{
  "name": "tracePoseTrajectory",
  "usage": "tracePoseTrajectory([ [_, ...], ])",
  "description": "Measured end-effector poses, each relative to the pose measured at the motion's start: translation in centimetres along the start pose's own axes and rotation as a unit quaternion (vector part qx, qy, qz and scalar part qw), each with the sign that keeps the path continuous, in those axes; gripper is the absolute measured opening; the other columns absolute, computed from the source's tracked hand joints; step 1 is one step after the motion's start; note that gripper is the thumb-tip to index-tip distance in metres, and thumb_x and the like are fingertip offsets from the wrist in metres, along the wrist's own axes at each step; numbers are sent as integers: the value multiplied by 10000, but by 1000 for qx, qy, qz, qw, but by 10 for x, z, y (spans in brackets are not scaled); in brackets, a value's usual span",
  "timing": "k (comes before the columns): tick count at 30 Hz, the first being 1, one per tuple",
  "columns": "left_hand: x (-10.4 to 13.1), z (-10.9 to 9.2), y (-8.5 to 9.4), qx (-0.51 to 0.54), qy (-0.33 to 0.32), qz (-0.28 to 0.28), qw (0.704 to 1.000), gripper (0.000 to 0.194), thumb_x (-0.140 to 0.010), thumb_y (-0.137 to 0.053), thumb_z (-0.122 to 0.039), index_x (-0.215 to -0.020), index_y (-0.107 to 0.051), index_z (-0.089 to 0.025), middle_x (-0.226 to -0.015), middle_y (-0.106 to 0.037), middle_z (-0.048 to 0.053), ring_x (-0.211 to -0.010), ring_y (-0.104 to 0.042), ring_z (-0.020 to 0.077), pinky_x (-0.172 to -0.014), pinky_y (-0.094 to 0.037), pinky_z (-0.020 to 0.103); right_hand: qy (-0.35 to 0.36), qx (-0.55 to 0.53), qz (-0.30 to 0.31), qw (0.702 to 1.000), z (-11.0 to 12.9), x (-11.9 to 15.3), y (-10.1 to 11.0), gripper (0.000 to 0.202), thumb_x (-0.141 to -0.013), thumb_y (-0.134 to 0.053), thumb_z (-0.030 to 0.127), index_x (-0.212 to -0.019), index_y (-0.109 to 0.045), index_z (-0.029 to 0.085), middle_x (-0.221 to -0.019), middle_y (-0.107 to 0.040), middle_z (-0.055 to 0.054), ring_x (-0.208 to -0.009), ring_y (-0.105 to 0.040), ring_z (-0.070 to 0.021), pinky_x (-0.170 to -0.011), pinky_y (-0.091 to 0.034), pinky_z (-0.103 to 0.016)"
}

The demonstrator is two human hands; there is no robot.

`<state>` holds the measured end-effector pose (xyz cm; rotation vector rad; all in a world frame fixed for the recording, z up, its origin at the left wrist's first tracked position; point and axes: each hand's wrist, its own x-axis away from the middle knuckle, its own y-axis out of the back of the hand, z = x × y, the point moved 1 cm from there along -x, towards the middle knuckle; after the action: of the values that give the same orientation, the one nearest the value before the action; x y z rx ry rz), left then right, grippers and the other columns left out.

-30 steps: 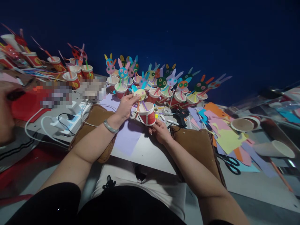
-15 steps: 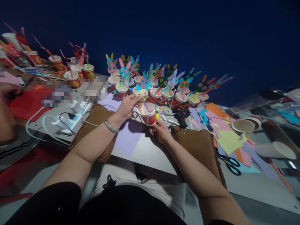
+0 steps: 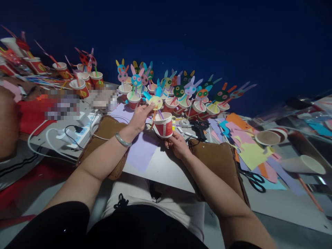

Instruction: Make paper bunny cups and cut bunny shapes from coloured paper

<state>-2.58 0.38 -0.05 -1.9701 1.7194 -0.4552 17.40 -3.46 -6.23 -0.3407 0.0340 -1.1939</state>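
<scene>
Cups with rabbit heads crowd the table behind one held cup: the right grip clasps its base, the left grip pinches its yellow head; glue gun and scissors lie rightward.

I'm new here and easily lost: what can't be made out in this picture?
Head view:
Yellow face: partly covered by the left hand.
Held cup: inside bottom, hidden by its near wall.
Pixelated patches: contents blurred out.
Person at left: cut off by the edge.
</scene>
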Motion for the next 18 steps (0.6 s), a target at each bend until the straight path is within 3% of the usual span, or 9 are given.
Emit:
tracePoseTrajectory([
  [3, -1, 0, 0, -7, 2, -19, 1000, 319, -661, -953, -375, -706, -732, -150, -716, -748, 11, -730, -700, 131, -803, -567, 278, -5, 3, 3, 1000, 0, 0, 0, 466, -660, -920, 552, -840, -706, 179, -568, -644, 24, -457, -543, -72, -438, -409, -172],
  [9, -1, 0, -1, 0, 3, -37, 999, 231, -703, -928, -283, -737, -744, -148, -724, -745, 8, -741, -692, 124, -783, -532, 258, -2, 12, 1, 1000, 1, 1, -1, 479, -638, -932, 558, -819, -702, 178, -573, -647, 28, -448, -539, -64, -443, -398, -171],
  [18, -1, 1, -2, 9, 19, -33, 999, 290, -693, -942, -298, -674, -695, -147, -616, -666, -33, -600, -591, 74, -655, -461, 211, 6, 29, 2, 1000, 1, 2, -3, 500, -648, -915, 603, -803, -673, 194, -573, -634, 30, -463, -520, -82, -429, -394, -202],
])
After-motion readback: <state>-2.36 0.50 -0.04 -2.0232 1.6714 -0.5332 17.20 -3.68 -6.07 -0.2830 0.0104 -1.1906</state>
